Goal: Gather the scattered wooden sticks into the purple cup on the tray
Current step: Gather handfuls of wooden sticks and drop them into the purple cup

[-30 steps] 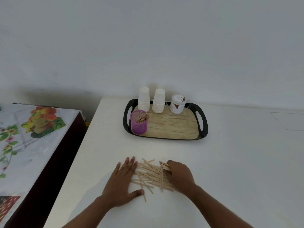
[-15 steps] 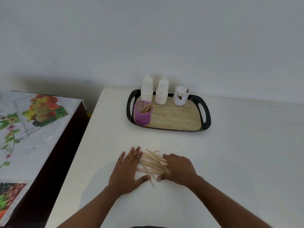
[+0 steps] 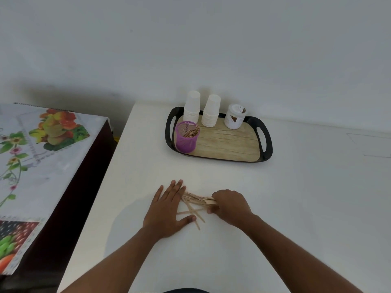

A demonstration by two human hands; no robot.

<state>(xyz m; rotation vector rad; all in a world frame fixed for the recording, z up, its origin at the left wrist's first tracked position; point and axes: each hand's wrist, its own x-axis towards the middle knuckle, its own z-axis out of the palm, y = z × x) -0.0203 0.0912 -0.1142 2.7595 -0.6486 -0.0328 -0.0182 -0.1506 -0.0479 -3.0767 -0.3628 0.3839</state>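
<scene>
A person's two bare forearms reached in from the near edge of a white desk (image 3: 296,197), seen from above. The left hand (image 3: 167,210) lay flat, palm down, fingers straight and spread, thumb stretched out to the side, its fingertips touching one end of a bundle of pale flat wooden sticks (image 3: 197,200). The right hand (image 3: 229,206) was curled over the other end of that bundle, fingers closed around the sticks. A few loose sticks lay crossed on the desk between the two hands, just beside the left thumb. Towards the far edge of the desk sat a black oval tray with a wood-grain floor and two handle cut-outs (image 3: 267,142). In the tray's near left corner stood a purple mesh cup (image 3: 186,140), upright, with some sticks already leaning inside it. Along the tray's far side stood two stacks of white paper cups (image 3: 192,107), upside down, and a small white jar with a printed label (image 3: 234,117). Beside the desk's left edge stood a lower dark table covered by a cloth printed with fruit and flowers (image 3: 42,149).
</scene>
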